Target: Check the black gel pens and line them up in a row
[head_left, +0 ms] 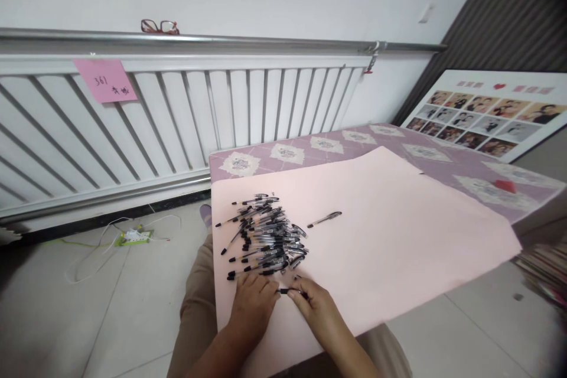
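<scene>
A heap of several black-capped clear pens [266,236] lies on a large pink paper sheet [390,236] spread over the table. One pen [325,219] lies apart to the right of the heap. My left hand [253,301] and my right hand [315,306] meet at the sheet's near edge, just below the heap. Both are closed on one black pen [290,291] held between them, fingers pinched round its ends.
The table has a purple patterned cloth [398,144] with a small red item [505,186] on it. A framed photo collage [487,112] leans at the right. A white radiator [177,112] with a pink note and glasses stands behind. A power strip [133,237] lies on the floor.
</scene>
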`<state>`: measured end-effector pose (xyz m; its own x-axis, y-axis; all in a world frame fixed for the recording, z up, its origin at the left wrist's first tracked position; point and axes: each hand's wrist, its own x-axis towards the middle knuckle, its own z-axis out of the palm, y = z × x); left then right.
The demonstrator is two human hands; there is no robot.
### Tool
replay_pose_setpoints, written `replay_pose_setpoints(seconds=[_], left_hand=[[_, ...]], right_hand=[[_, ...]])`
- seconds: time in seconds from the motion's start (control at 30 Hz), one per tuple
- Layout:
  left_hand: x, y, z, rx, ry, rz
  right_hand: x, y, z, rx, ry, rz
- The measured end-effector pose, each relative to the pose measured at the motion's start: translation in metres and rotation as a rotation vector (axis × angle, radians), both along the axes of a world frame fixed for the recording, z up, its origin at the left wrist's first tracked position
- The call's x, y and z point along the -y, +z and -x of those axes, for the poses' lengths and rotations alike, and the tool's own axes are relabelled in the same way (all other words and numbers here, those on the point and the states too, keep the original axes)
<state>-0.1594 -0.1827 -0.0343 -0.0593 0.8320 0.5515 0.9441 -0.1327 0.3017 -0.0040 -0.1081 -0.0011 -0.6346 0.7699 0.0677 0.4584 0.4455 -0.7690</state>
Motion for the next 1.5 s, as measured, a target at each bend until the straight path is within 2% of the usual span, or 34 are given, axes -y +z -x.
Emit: replay_pose_setpoints(seconds=[0.23, 0.5, 0.7, 0.9, 1.1, 1.3, 1.5], left_hand=[[0.002, 0.001, 0.001, 0.017, -0.045, 0.004], [0.003, 0.006, 0.002, 0.036, -0.036, 0.003], [0.003, 0.008, 0.002, 0.049, -0.041, 0.008], [0.004, 0.013, 0.001, 0.049, -0.029, -0.005], [0.004, 0.013, 0.001, 0.027, -0.03, -0.005], [0.004, 0.013, 0.001, 0.041, -0.025, -0.015], [0.004, 0.016, 0.001, 0.043, -0.036, -0.037]], right_hand=[[0.002, 0.003, 0.001, 0.075, 0.015, 0.005], [0.002, 0.004, -0.004, -0.106, -0.054, 0.186], [0.002, 0.004, -0.002, -0.05, -0.073, 0.109], [0.003, 0.007, -0.001, -0.11, -0.072, 0.207], [0.001, 0.003, -0.001, -0.099, -0.113, 0.119], [0.002, 0.003, -0.003, -0.122, -0.071, 0.163], [0.003, 0.002, -0.003, -0.067, -0.068, 0.066]])
